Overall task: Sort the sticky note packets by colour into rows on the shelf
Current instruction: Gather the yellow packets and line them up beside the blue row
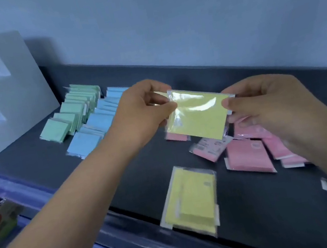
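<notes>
Both hands pinch one yellow packet above shelf | left hand grips its left edge | right hand its right edge | green row, blue row far left | pink packets beneath

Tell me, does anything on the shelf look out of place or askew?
Yes. The pink packets lie loose at mixed angles, some overlapping, unlike the tidy green row and blue row at the left.

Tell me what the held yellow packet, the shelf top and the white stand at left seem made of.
The held yellow packet: matte yellow paper inside clear glossy plastic film, judging by glare streaks and wrinkles. The shelf top: dark, smooth, dull finish; painted metal or laminate, cannot tell. The white stand: flat matte panels, probably card or plastic board.
</notes>
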